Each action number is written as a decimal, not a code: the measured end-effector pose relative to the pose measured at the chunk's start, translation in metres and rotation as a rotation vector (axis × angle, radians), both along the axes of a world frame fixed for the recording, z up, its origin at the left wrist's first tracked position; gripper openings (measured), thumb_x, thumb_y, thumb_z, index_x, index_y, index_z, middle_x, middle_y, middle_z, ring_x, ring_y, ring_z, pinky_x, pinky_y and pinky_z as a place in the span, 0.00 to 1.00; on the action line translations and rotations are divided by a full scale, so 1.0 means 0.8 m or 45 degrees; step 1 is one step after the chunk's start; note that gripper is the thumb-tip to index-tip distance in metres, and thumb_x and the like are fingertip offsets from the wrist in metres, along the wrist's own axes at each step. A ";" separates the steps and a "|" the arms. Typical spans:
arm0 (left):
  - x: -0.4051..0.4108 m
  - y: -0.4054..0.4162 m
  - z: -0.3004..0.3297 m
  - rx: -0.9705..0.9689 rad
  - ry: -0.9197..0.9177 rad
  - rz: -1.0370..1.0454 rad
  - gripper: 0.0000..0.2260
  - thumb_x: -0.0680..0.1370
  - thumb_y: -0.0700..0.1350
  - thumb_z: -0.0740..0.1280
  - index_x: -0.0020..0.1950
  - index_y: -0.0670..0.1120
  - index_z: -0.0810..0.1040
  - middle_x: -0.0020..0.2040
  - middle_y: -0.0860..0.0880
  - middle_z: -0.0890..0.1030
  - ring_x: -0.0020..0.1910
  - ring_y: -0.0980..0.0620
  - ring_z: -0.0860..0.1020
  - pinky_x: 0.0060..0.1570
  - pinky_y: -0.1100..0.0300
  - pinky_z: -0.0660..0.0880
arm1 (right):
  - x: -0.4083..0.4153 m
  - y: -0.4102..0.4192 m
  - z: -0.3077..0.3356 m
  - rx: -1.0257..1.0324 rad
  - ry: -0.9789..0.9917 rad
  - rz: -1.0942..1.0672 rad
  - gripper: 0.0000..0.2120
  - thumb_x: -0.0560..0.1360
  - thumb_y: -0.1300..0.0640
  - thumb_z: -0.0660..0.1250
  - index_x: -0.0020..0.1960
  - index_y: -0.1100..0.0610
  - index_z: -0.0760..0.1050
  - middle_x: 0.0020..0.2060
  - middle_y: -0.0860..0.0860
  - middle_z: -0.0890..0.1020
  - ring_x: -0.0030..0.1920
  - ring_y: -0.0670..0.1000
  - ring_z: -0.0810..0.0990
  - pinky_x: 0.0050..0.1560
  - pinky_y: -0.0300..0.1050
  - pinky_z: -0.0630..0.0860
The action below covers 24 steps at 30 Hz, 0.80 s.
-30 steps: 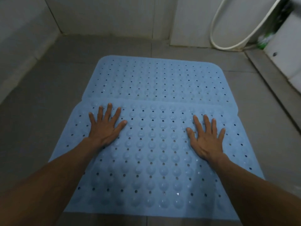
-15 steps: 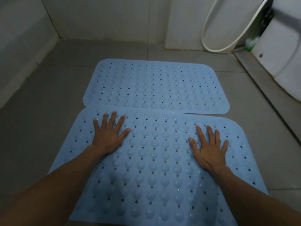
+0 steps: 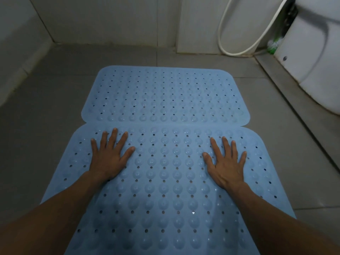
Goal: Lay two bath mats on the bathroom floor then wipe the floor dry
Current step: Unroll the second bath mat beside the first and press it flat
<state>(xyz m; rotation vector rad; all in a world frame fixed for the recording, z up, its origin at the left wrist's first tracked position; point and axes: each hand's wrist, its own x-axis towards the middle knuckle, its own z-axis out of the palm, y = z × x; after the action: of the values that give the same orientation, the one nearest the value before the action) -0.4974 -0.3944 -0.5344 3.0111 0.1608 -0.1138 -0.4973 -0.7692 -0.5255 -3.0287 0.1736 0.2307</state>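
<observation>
A person kneeling on a grey tiled bathroom floor presses the left hand and right hand flat, fingers spread and gripping nothing, on the near bath mat, a blue perforated sheet studded with suction bumps. The far bath mat lies directly beyond it at twelve o'clock, the two edges meeting along one seam. A white hose loops against the wall at one o'clock, with a toilet at two o'clock. Both mats appear laid, and this looks like the final pressing-down; the wiping step seems next, calling for a cloth, none of which is in sight.
</observation>
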 end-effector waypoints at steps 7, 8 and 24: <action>-0.006 0.006 0.001 -0.003 0.011 0.013 0.37 0.71 0.73 0.33 0.78 0.61 0.42 0.80 0.52 0.40 0.78 0.46 0.38 0.74 0.39 0.35 | -0.003 0.004 -0.003 0.001 -0.013 0.012 0.33 0.75 0.27 0.34 0.77 0.36 0.33 0.80 0.47 0.38 0.79 0.54 0.33 0.75 0.67 0.34; -0.005 0.005 0.001 0.000 0.006 0.015 0.37 0.71 0.73 0.33 0.78 0.61 0.41 0.80 0.52 0.40 0.78 0.46 0.38 0.74 0.39 0.35 | -0.003 0.004 -0.003 -0.005 -0.013 0.013 0.33 0.75 0.27 0.34 0.77 0.36 0.32 0.80 0.47 0.38 0.79 0.54 0.33 0.75 0.67 0.34; 0.013 -0.002 0.016 0.005 -0.083 0.017 0.36 0.72 0.72 0.45 0.75 0.56 0.59 0.77 0.44 0.58 0.77 0.41 0.52 0.74 0.35 0.41 | 0.014 0.008 0.010 0.073 -0.121 -0.001 0.35 0.73 0.28 0.41 0.77 0.37 0.50 0.79 0.51 0.52 0.80 0.56 0.45 0.75 0.68 0.37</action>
<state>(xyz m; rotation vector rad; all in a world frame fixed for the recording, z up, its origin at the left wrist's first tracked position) -0.4868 -0.3963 -0.5218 3.0123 0.1748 -0.0143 -0.4858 -0.7630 -0.5173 -2.9746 0.1574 0.0900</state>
